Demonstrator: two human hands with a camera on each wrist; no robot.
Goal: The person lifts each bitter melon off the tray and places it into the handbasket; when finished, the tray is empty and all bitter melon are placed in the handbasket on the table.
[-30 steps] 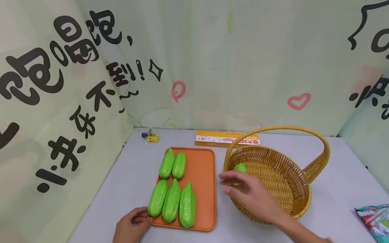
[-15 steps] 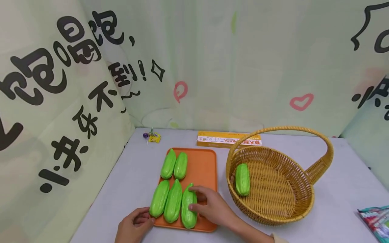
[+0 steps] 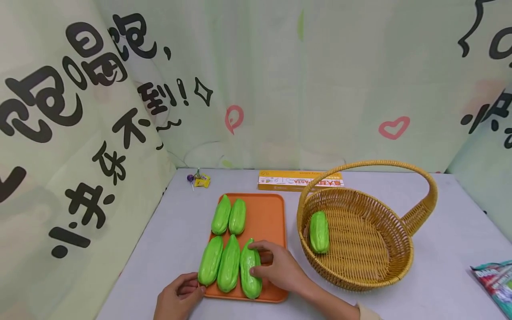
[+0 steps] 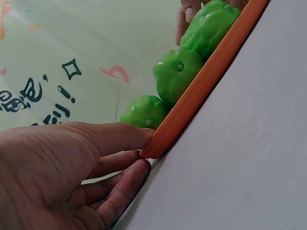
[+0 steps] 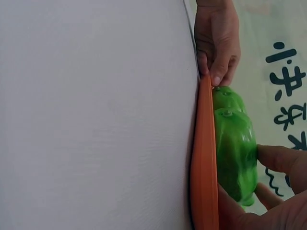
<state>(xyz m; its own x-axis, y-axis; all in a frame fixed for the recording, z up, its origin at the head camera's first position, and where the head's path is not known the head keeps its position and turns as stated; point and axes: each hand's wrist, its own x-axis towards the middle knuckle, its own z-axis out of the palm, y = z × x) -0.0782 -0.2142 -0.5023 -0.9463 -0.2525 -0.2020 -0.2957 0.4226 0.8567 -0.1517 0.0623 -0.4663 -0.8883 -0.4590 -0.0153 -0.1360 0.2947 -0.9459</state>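
On the left half of an orange tray [image 3: 267, 213], head view: near row of three green gourds [image 3: 228, 265], far row of two gourds [image 3: 238, 217], laid lengthwise side by side, probably so that they pack close and do not roll. Right hand [image 3: 280, 269]: thumb and fingers gripping the rightmost gourd [image 3: 250, 278] of the near row, one finger by its far tip, thumb at its right flank, a spread that seems suited to its long body. Left hand [image 3: 178, 295]: at the tray's near left corner, presumably to steady it. Woven basket [image 3: 360, 240]: right of the tray, single gourd [image 3: 319, 232] lying inside along its left part. Left wrist view: left hand pinching the tray corner, thumb at the rim, fingers beneath; near row seen by its stem ends, blunt and lobed. Right wrist view: rightmost gourd at the tray's near side, right hand's digits narrowed to its girth; skin glossy, bright green, darker in patches, ribbed lengthwise, small round stub at the near end; whether its underside is lifted cannot be told
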